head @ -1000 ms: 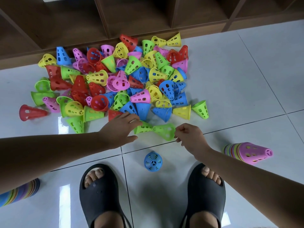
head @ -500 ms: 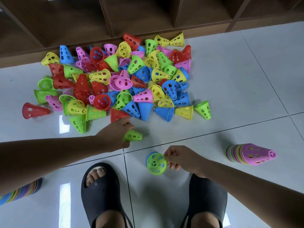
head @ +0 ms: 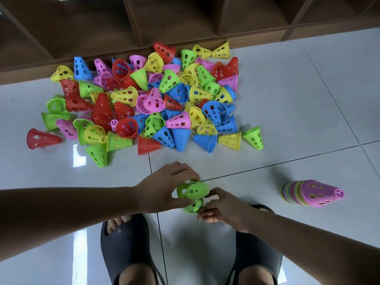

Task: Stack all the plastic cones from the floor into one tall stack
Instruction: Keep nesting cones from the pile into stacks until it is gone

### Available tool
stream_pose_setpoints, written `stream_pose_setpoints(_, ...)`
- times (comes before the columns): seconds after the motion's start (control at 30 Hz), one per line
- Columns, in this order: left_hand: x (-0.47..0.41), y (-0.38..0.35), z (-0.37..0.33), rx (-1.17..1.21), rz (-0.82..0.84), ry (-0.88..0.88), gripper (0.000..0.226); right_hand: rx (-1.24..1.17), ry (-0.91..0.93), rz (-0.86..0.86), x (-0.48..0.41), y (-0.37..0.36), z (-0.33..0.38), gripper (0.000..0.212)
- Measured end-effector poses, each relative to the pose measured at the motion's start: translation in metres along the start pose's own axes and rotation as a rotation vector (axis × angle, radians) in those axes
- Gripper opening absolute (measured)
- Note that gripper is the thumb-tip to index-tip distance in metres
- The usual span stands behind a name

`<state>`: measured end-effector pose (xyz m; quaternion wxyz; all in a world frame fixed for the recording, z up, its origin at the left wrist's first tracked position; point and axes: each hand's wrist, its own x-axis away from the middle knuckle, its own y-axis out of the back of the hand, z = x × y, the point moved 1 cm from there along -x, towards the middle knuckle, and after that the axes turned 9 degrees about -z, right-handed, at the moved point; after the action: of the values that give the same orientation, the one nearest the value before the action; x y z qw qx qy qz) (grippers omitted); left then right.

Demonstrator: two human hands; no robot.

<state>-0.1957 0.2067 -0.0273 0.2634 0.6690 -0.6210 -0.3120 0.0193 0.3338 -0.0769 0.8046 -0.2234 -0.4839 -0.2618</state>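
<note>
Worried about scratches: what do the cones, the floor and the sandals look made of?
Cones: likely moulded plastic, slightly glossy; thin perforated walls, uniform bright colours.
Floor: probably glazed tile; grout lines, mirror-like reflections.
Sandals: seemingly matte dark foam or rubber; thick, seamless, no shine.

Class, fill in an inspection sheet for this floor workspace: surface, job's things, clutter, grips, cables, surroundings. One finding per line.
Surface: glossy white tiled floor with light reflections.
Job's things: loose pile of cones, mixed colours, by the shelving; upper green cone tilted over a lower green cone; a stack, pink on top, lying on its side at right.
Clutter: nothing seen.
Grips: left hand holds the upper green cone; right hand pinches the lower one.
Cables: nothing seen.
Surroundings: wooden shelving behind the pile; two black slippers on the person's feet.
</note>
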Motion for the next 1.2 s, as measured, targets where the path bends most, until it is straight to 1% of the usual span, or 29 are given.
stream_pose_setpoints(0.13, 0.0, -0.006, 0.003, -0.047, 0.027, -0.015, 0.052, -0.228, -0.026, -0.028, -0.011, -0.004, 0.011, 0.03)
stream_pose_setpoints(0.3, 0.005, -0.006, 0.018, -0.105, 0.037, -0.015, 0.045, -0.251, 0.062, -0.041, -0.012, -0.003, 0.035, 0.033)
stream_pose_setpoints(0.37, 0.007, -0.005, 0.029, -0.133, 0.047, 0.008, 0.047, -0.189, 0.15, -0.084, -0.015, 0.004, 0.049, 0.03)
stream_pose_setpoints(0.5, 0.014, -0.006, 0.047, -0.195, 0.096, 0.034, 0.052, 0.095, 0.419, -0.35, -0.016, 0.028, 0.079, 0.02)
stream_pose_setpoints(0.57, 0.014, -0.004, 0.052, -0.214, 0.124, 0.032, 0.055, 0.165, 0.497, -0.46, -0.016, 0.039, 0.092, 0.019)
stream_pose_setpoints(0.6, 0.012, -0.002, 0.055, -0.224, 0.133, 0.038, 0.056, 0.185, 0.512, -0.48, -0.015, 0.044, 0.097, 0.021)
stream_pose_setpoints(0.7, 0.002, 0.008, 0.065, -0.248, 0.101, 0.102, 0.057, 0.219, 0.544, -0.411, -0.014, 0.047, 0.109, 0.027)
stream_pose_setpoints(0.83, -0.016, 0.03, 0.085, -0.294, -0.072, 0.267, 0.049, 0.313, 0.593, -0.294, -0.019, 0.035, 0.115, 0.036)
stream_pose_setpoints(0.93, -0.027, 0.043, 0.093, -0.36, -0.187, 0.344, 0.049, 0.414, 0.569, -0.263, -0.024, 0.025, 0.118, 0.044)
stream_pose_setpoints(1.0, -0.031, 0.048, 0.096, -0.368, -0.229, 0.4, 0.05, 0.431, 0.539, -0.249, -0.026, 0.022, 0.12, 0.045)
stream_pose_setpoints(1.1, -0.032, 0.048, 0.097, -0.351, -0.187, 0.487, 0.052, 0.436, 0.543, -0.289, -0.028, 0.023, 0.119, 0.041)
stream_pose_setpoints(1.2, -0.029, 0.045, 0.097, -0.35, -0.163, 0.503, 0.049, 0.428, 0.589, -0.421, -0.022, 0.027, 0.118, 0.027)
